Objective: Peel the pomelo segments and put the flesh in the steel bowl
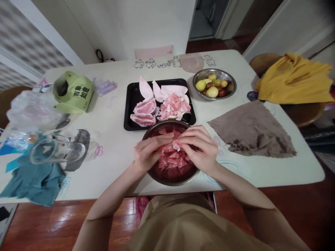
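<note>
Over a steel bowl (171, 182) of red pomelo pulp (171, 162), my two hands meet. My right hand (201, 148) is closed, its thumb and fingers pinching a piece of pomelo with pale membrane (177, 145). From the other side my left hand (149, 151) is closed with its fingertips at the same piece; its thumb is mostly hidden. Just behind the bowl lies a black tray (128, 108). On it are unpeeled pomelo segments (145, 111), thick pale rind pieces (146, 89) and a heap of pink membrane scraps (174, 106).
A metal bowl of small green and brown fruit (213, 87) stands behind right, near a brown cloth (256, 130). To the left are a glass pitcher (56, 151), a teal cloth (36, 183), a green paper bag (73, 92) and clear plastic (34, 108). Yellow fabric (295, 82) drapes a stool.
</note>
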Demonstrator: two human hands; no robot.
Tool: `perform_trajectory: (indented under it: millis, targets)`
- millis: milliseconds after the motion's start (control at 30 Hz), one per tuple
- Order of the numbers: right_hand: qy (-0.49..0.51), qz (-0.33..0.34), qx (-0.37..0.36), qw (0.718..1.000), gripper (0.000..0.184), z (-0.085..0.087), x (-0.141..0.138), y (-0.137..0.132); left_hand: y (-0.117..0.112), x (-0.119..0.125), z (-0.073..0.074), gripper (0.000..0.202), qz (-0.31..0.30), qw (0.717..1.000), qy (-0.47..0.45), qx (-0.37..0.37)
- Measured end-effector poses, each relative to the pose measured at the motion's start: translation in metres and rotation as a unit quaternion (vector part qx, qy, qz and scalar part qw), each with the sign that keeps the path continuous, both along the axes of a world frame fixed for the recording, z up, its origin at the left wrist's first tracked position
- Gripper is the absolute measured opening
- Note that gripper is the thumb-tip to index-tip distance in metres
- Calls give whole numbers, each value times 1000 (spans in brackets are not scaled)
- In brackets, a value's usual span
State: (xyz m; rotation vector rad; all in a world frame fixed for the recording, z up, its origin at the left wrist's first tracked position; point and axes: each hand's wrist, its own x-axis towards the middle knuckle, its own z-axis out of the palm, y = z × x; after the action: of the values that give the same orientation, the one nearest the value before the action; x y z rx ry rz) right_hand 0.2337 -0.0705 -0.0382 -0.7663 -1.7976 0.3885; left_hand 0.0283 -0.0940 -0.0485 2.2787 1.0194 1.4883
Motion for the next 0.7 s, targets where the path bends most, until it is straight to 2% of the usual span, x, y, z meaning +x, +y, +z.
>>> perform_trajectory:
  millis: [167,367,567,700]
  targets:
    - [21,3,19,1000,19,3,0,-1,-2,1,-1,32,-16,998,-8,-54]
    - [0,-9,66,998,21,2,2,-3,-1,0,2,36,-47,998,15,-43]
    - [-1,-14,80,997,20,3,2,-6,-2,-1,1,34,-37,998,8,-48]
    - [25,0,69,997,22,3,2,-6,-2,0,3,32,-29,996,-9,-84]
